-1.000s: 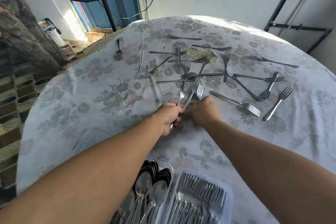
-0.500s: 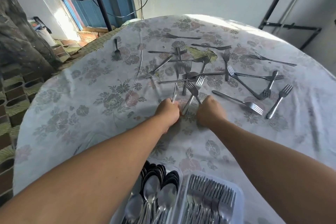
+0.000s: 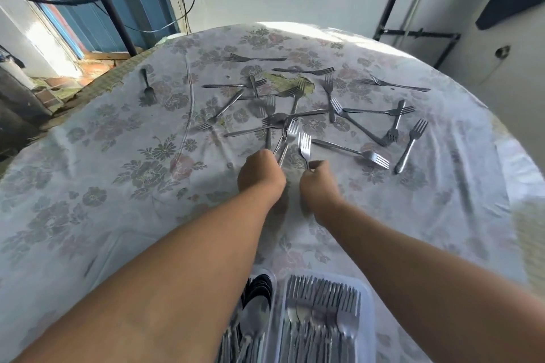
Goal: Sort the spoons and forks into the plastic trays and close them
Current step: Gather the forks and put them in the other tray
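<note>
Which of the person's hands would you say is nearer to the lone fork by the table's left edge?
Left. The left hand sits right of that lone fork; the right hand lies farther right.

The cloth (image 3: 88, 174) over the bench is white, patterned with faded grey-green and dull pink flowers. At its far middle a yellowish-green patch (image 3: 283, 81) shows. The scattered forks (image 3: 351, 153) are silver-grey. Near, the fork tray (image 3: 367, 303) is translucent white; the spoons (image 3: 256, 309) beside it look silver and dark. The far-left door frame (image 3: 147, 9) is blue.
</note>
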A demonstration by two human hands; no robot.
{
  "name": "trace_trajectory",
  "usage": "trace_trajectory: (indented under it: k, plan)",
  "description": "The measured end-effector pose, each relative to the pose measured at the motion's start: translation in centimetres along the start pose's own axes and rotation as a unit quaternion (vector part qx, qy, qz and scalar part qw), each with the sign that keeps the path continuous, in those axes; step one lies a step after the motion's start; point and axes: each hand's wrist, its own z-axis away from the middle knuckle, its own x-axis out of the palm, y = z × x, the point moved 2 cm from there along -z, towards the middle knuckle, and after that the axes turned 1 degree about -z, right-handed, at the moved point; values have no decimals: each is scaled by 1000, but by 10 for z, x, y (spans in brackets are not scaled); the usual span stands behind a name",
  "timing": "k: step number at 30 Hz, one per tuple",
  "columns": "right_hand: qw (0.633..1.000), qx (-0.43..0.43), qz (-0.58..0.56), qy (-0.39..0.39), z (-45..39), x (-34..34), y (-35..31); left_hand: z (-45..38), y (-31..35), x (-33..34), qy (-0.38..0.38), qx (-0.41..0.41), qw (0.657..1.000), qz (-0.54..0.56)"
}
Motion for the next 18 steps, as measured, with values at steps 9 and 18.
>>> trace_trajectory:
  k: [9,18]
  plan:
    - [996,38,-75,5,4,-3,7,9,-1,-4,-182,-30,981,60]
    - [990,33,-139,18,53,-26,6,72,7,-17,-254,-12,913,318]
